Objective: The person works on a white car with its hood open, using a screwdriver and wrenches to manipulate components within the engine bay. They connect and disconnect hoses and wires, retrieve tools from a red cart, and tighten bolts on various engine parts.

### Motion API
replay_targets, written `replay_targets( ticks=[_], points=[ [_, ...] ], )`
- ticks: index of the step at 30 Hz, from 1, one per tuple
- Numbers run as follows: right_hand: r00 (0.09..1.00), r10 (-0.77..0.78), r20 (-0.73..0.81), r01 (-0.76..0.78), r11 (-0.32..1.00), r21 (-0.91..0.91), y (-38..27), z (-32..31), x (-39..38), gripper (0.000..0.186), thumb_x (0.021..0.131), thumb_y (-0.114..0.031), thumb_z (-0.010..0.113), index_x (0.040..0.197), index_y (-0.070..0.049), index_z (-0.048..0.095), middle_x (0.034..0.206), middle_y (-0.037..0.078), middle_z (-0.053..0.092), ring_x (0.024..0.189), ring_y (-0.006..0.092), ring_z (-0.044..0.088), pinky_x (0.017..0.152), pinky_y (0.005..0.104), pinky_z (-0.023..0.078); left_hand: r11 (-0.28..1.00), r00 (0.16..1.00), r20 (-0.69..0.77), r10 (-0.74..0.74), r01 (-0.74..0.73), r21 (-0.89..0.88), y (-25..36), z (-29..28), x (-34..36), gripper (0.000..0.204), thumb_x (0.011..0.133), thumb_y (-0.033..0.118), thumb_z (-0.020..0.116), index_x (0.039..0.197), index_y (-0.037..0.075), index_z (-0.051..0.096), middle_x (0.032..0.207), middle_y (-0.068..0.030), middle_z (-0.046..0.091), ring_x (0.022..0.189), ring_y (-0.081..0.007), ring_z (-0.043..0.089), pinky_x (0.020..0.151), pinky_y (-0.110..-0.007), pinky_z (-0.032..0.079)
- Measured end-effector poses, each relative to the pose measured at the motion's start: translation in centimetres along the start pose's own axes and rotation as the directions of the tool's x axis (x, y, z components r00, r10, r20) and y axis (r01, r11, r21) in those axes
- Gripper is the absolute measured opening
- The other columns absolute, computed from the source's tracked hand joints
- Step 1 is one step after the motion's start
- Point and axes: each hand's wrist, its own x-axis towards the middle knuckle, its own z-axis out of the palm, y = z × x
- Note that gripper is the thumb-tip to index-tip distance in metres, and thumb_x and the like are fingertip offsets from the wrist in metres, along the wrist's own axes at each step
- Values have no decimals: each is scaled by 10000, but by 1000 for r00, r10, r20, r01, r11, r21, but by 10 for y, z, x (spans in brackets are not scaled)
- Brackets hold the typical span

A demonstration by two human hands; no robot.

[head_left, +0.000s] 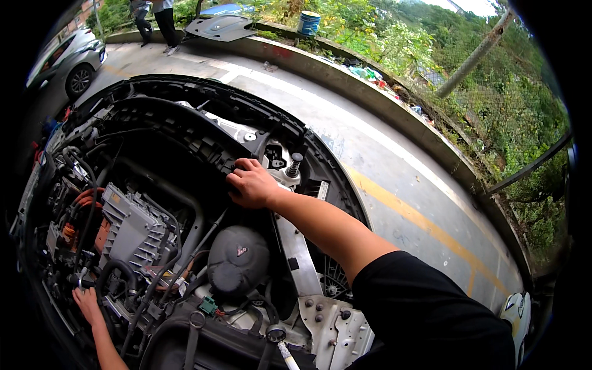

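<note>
I lean over a car's open engine bay. My right hand reaches across to its front, fingers curled over the edge of a black plastic front crosspiece. At the lower left, my left hand is low among hoses, its fingertips bent at a small shiny metal piece; what they grip is too small to make out. Beside that hand runs a thick black hose. A finned grey metal housing with orange cables sits between my hands. Below my right wrist is a rounded black cover.
A cigarette juts in at the lower edge. The bay's rim curves round the front. Beyond lie painted pavement, a low concrete wall and a blue bucket. A silver car and two people stand at the upper left.
</note>
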Motion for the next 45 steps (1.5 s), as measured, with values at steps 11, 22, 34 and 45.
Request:
replay_targets(
  ticks=[11,22,34,45],
  points=[
    [1000,-12,3,12,1000,-7,2,2,-2,333,800,-331,691,1012,-84,624,1009,87,666,1237,347,500,1064,478,385,983,991,131,43,-18,-181,12,-79,16,137,858,65,538,886,18,664,984,-135,654,1175,-356,504,1122,-466,355],
    [1000,1,0,-1,1000,-30,-1,-2,-2,326,798,-325,697,1022,-96,637,1017,80,672,1232,337,502,1072,467,375,980,995,94,40,-20,-200,20,-79,17,141,857,63,545,891,33,679,936,-128,671,1176,-375,520,1138,-488,336],
    [1000,16,1,-16,1000,-10,-5,-1,-1,338,799,-335,699,1029,-92,650,1014,85,678,1235,338,503,1075,466,374,1000,999,28,-17,17,-19,18,-53,14,79,832,74,567,829,48,641,863,-114,662,1070,-339,557,1052,-452,415],
    [1000,-6,-19,5,1000,-22,-5,-4,3,339,785,-312,718,1037,-95,650,1022,85,672,1216,335,511,1049,460,397,979,962,263,72,-18,-202,13,-98,18,201,870,108,538,900,64,732,994,-102,691,1226,-346,501,1149,-477,301]
  ],
)
